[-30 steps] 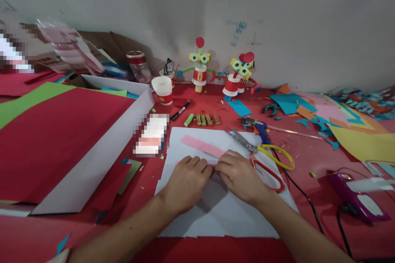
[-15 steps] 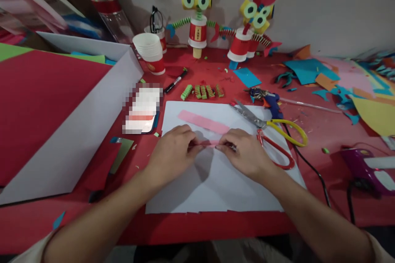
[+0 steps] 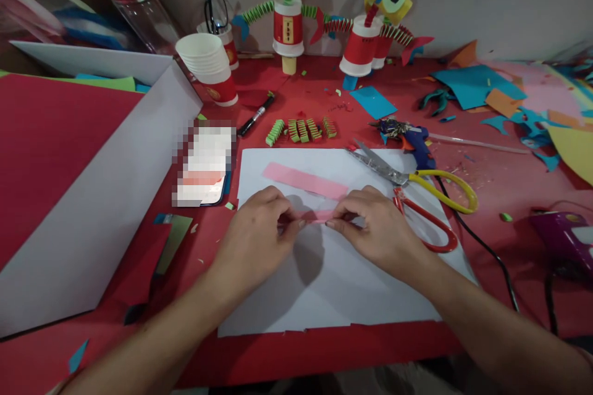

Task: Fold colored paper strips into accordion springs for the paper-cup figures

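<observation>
Between my two hands is a narrow pink paper strip [image 3: 316, 216], just above a white sheet [image 3: 287, 296]. My left hand [image 3: 264, 228] pinches its left end with thumb and fingers. At the right end my right hand [image 3: 370, 225] pinches it the same way. Fingers cover both ends of the strip. A second, wider pink strip [image 3: 303, 179] lies flat on the sheet beyond my hands. Scissors [image 3: 403, 178] with one yellow and one red handle rest open to the right, partly on the sheet.
Folded paper springs [image 3: 301, 130], a marker [image 3: 256, 115] and a phone [image 3: 204, 163] lie around the sheet. A glue gun [image 3: 417, 145] with a black cord is on the right. Cup figures [image 3: 288, 28] and stacked cups [image 3: 208, 68] stand behind. A white box [image 3: 139, 166] occupies the left.
The view has shifted closer, so the objects at the back appear higher. Both hands still hold the narrow strip; more of its pink face shows between the fingers.
</observation>
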Motion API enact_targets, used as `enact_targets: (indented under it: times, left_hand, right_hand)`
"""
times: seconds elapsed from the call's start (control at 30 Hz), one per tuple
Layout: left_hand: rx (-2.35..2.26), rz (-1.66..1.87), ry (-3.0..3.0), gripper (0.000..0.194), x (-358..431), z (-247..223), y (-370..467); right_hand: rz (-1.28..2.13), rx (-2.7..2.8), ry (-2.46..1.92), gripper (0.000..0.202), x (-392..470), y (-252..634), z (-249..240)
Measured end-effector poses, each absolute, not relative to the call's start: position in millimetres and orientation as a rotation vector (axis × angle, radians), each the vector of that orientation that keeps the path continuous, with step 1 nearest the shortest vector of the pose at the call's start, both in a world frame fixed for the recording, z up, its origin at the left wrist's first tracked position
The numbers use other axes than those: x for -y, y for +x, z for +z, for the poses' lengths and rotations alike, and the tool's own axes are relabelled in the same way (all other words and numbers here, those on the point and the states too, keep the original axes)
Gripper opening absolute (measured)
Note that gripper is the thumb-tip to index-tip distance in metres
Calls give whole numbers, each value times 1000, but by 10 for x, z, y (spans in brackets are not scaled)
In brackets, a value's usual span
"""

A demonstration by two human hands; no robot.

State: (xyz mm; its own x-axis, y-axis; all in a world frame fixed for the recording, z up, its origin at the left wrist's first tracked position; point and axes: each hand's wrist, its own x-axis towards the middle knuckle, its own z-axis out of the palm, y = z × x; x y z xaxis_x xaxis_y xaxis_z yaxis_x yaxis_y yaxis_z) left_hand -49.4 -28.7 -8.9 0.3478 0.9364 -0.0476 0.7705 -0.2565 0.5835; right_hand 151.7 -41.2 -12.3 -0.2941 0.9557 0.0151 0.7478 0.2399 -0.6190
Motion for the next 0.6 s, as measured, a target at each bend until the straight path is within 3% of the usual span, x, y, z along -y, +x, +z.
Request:
enact_targets:
  times: [0.6]
  left_hand:
    - [-1544, 391, 2053, 18, 279, -73, -506]
  right_hand:
    - [677, 2168, -1709, 11, 381, 1465, -77]
